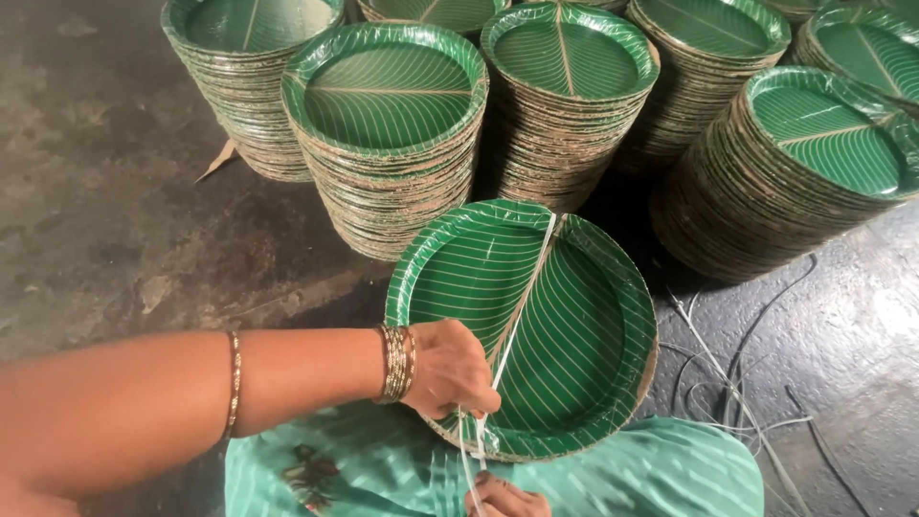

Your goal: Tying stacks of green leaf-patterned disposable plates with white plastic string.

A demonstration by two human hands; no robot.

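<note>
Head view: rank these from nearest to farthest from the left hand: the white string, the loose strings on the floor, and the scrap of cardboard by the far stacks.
1. The white string: pinched in the left hand, running over the tilted stack of green plates.
2. The loose strings: on the floor to the right.
3. The cardboard scrap: upper left, beside a far plate stack.
</note>
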